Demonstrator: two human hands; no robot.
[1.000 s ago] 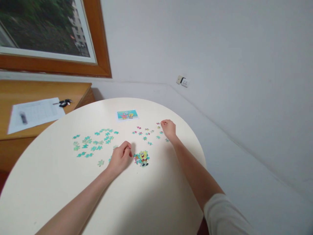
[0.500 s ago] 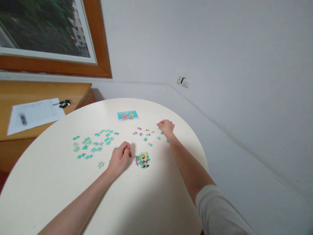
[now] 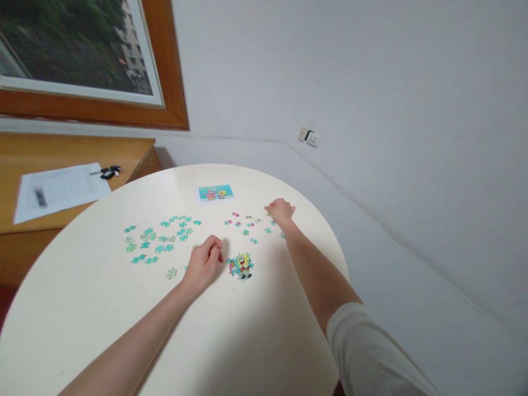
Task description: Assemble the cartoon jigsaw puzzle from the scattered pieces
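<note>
My right hand point(image 3: 281, 209) reaches to the far right of the scattered puzzle pieces, its fingertips pinched down at a small yellowish jigsaw puzzle piece point(image 3: 268, 213). The fingers partly cover that piece. Nearer to me, my left hand point(image 3: 205, 257) rests on the table with its fingers curled in, and nothing shows in it. Just right of it lies a joined part of a jigsaw puzzle point(image 3: 240, 266), showing a yellow cartoon figure. Pink, yellow and teal loose pieces point(image 3: 246, 232) are spread between the two hands and the picture card.
A picture card point(image 3: 215, 193) lies toward the back of the round white table point(image 3: 231, 341). Several teal pieces point(image 3: 159, 248) are spread on the left. A wooden desk point(image 3: 124, 144) beside the table holds a printed sheet point(image 3: 61, 190) and keys point(image 3: 108, 172).
Both hands stay almost where they were, the right one still down at the same piece. The view has shifted very slightly.
</note>
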